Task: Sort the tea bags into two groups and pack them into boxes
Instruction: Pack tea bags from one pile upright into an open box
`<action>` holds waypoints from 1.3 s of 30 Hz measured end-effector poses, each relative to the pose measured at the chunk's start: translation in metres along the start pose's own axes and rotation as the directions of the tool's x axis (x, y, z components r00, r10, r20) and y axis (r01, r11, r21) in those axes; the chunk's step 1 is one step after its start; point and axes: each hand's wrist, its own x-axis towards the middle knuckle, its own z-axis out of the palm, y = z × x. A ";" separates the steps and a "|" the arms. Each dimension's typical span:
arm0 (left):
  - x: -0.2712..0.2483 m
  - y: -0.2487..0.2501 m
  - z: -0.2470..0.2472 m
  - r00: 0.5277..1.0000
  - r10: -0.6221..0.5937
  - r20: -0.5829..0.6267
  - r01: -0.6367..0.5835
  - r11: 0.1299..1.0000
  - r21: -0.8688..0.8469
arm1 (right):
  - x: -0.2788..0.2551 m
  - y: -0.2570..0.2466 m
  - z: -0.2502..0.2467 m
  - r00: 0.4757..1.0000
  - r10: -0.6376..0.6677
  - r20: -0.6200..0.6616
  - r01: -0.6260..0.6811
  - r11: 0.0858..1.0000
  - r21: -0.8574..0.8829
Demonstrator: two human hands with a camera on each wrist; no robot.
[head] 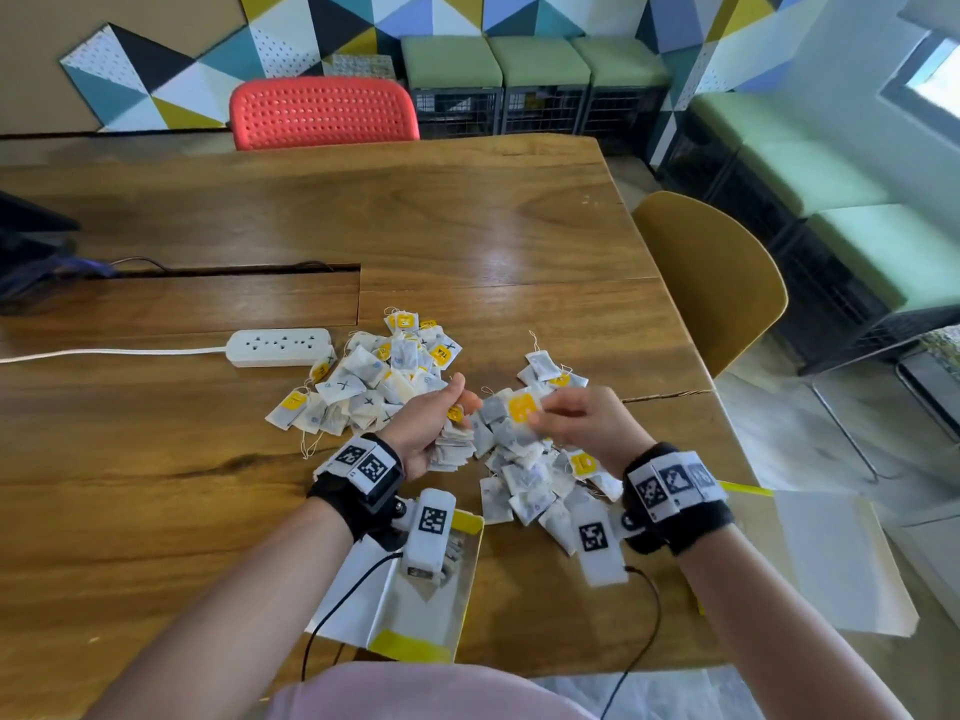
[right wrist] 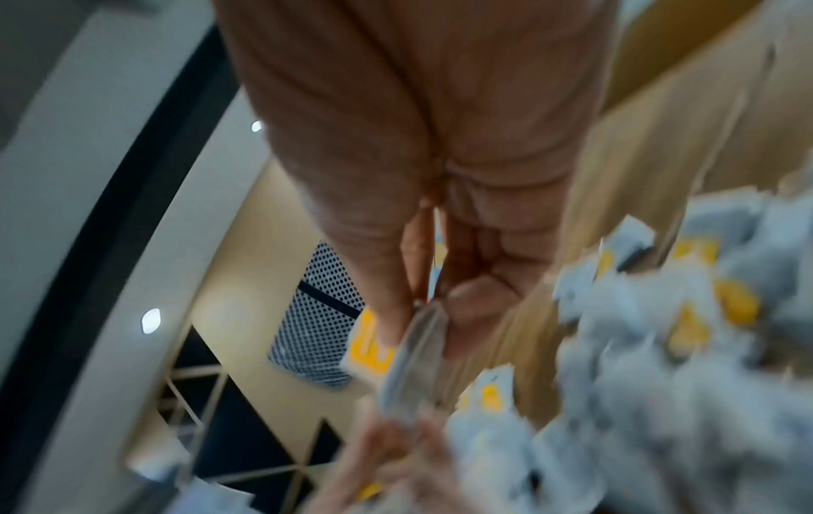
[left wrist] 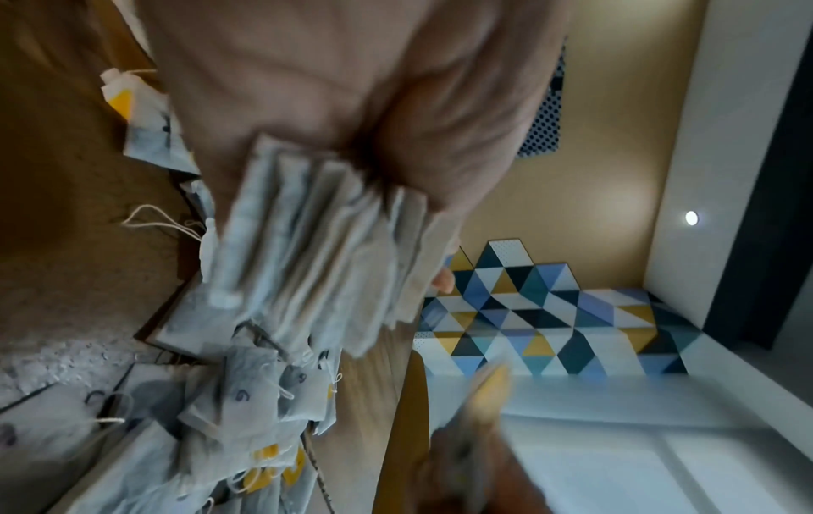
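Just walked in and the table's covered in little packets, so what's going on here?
A person is sorting tea bags on a wooden table. Their left hand grips a gathered stack of tea bags, while the right hand pinches one tea bag with a yellow tag. Two loose piles remain, and an open box lies near the person.

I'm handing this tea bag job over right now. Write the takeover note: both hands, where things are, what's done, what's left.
Left hand: holds a gathered stack of tea bags above the table.
Right hand: pinches one tea bag with a yellow tag, close to the left hand.
Two loose piles: far pile, marked with X; near pile under the hands, marks blurred.
Open yellow-and-white box at the near edge, a few bags inside; another box to the right.
Done: sorting mostly in two piles.
Left: finish stacking, pack both boxes.
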 end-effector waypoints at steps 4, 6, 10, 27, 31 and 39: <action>-0.004 0.000 0.014 0.997 0.073 -0.003 -0.073 0.996 -0.043 | 0.007 -0.020 0.043 0.988 0.149 -0.025 -0.125 0.898 0.421; -0.002 0.001 0.018 0.996 0.084 -0.003 -0.084 0.994 -0.064 | 0.012 -0.022 0.059 0.982 0.173 -0.080 -0.123 0.896 0.428; -0.004 0.001 0.016 0.987 0.161 0.025 -0.153 0.968 -0.199 | 0.018 -0.022 0.067 0.976 0.113 -0.185 -0.065 0.967 0.247; -0.012 -0.007 0.001 0.925 0.378 0.044 -0.376 0.888 0.265 | 0.001 -0.014 0.070 0.885 0.274 0.378 -0.449 0.718 0.532; -0.024 -0.006 -0.009 0.938 0.295 0.180 -0.344 0.838 0.423 | -0.006 -0.010 0.062 0.863 0.292 0.412 -0.480 0.729 0.489; -0.047 -0.009 -0.046 0.906 0.319 0.277 -0.410 0.502 0.761 | -0.035 0.015 0.042 0.889 0.341 0.305 -0.448 0.781 0.435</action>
